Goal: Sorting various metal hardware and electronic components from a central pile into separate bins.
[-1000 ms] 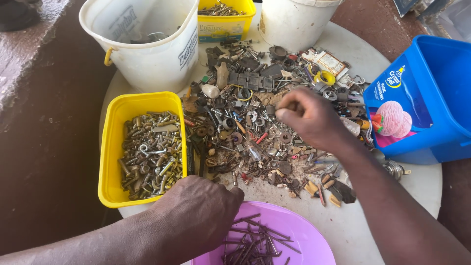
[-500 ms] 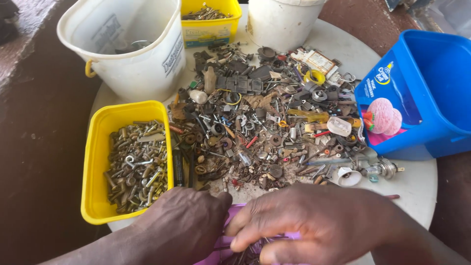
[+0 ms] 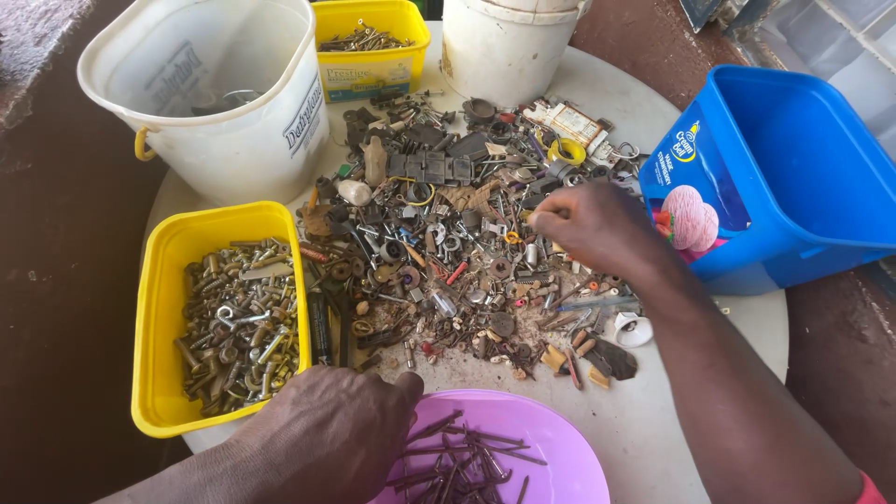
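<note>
Half a second before, the right hand [image 3: 597, 229] had been down over the purple bowl [image 3: 551, 439] beside the left; it had since swung back up to the heap of mixed scrap hardware [image 3: 448, 252] in the middle of the round white table [image 3: 700, 373], fingertips pinched together at the pile's right side, though I could not tell what small piece, if any, they held. The left hand [image 3: 327, 434] had stayed put, resting knuckles-up on the bowl's near-left rim, fingers curled loosely, grasping nothing I could see. Rusty nails [image 3: 457, 457] lay in the bowl. The yellow tub of bolts and nuts [image 3: 159, 317] overhung the table's left edge, the blue tub [image 3: 821, 159] overhung the right, and the white bucket [image 3: 215, 103] and a second yellow tub [image 3: 373, 65] crowded the far side. The only bare tabletop lay between the pile, the bowl and the right forearm.
</note>
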